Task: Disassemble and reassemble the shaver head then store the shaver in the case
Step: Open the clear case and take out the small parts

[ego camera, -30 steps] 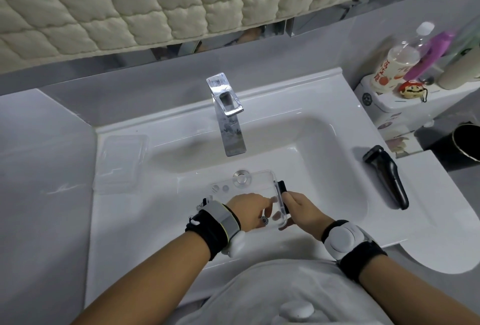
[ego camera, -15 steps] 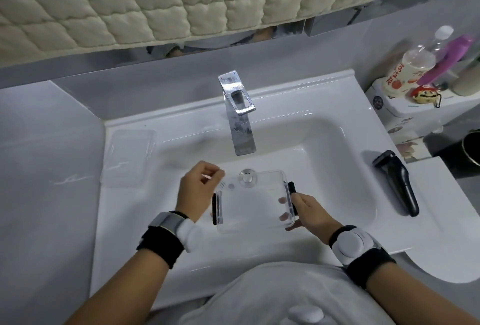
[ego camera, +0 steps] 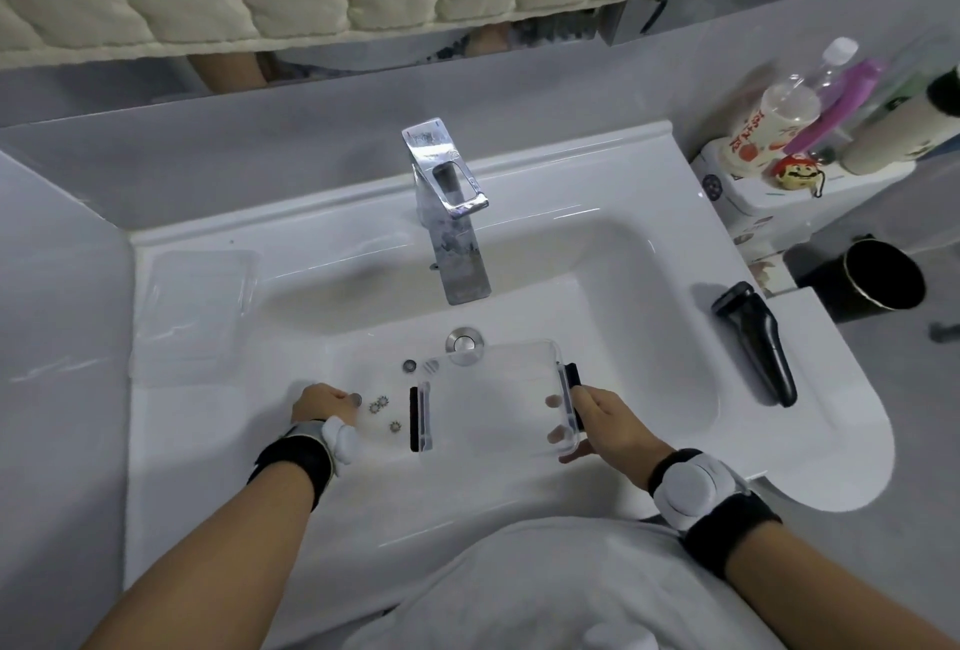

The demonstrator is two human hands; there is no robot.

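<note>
Shaver (ego camera: 756, 342) on sink rim, head pointing away; right hand (ego camera: 610, 423) grips case (ego camera: 493, 400); left hand (ego camera: 322, 402) pinches small part.

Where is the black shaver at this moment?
The black shaver lies on the white sink's rim, on the right side of the head view, right of the basin and the clear case.

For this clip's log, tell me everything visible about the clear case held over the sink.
The clear case is a rectangular box of see-through plastic with rounded corners and a black latch on each short end, left and right. It lies roughly level over the basin of the white sink, partly covering the drain. It looks empty. The right hand grips its right end, fingers showing through the plastic. The left hand does not touch it.
</note>
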